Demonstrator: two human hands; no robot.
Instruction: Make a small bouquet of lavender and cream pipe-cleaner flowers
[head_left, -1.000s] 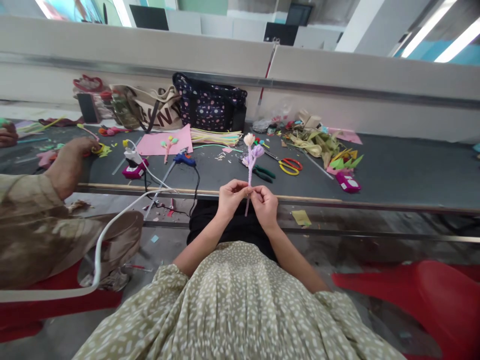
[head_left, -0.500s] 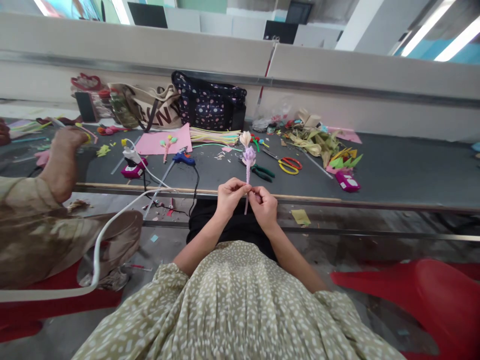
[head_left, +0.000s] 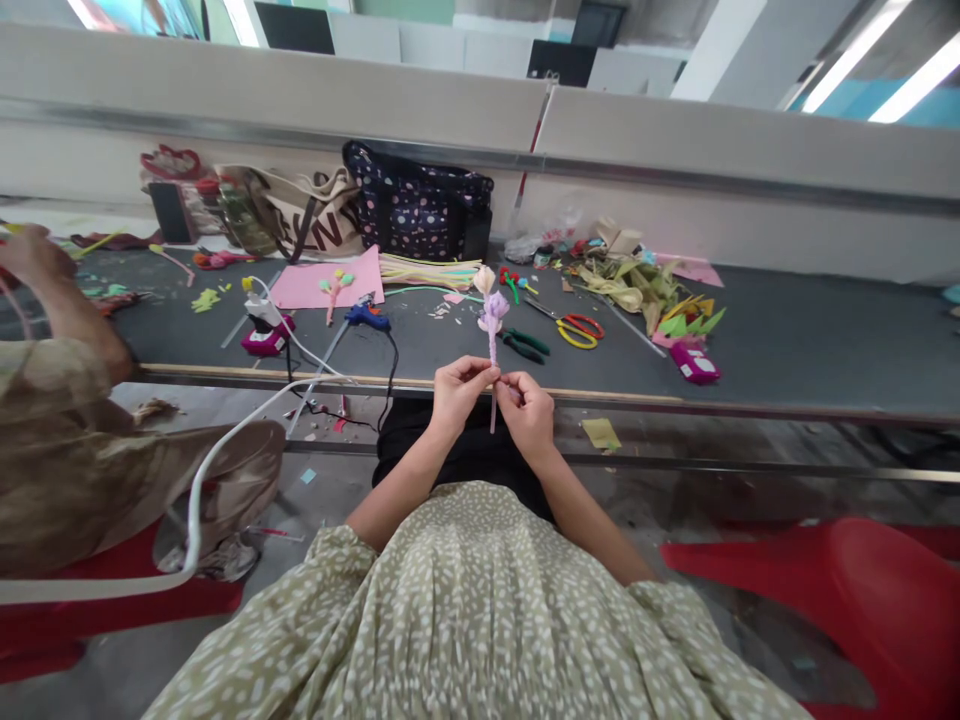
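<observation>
A craft flower [head_left: 493, 312] with a pale peach bloom above a lilac one stands nearly upright in front of me, over the table's front edge. Its lilac stem passes between my two hands. My left hand [head_left: 459, 397] is closed, thumb and fingers pinching the stem. Beside it my right hand [head_left: 529, 412] is closed too, its fingertips pressed together at the stem just below the left thumb. The fingers hide that part of the stem, and its lower end sticks out beneath. Just beyond the flower lie dark green-handled pliers [head_left: 525, 345] on the table.
Scissors [head_left: 577, 328] with red and yellow handles lie right of the pliers. A blue glue gun [head_left: 367, 317], a pink sheet [head_left: 300, 287] and a bundle of pale strips [head_left: 427, 272] are to the left. A co-worker's arm [head_left: 71, 300] reaches over the table at far left.
The flower's top has tilted slightly to the left, while my hands stay nearly in place around the stem. The co-worker's arm has shifted left.
</observation>
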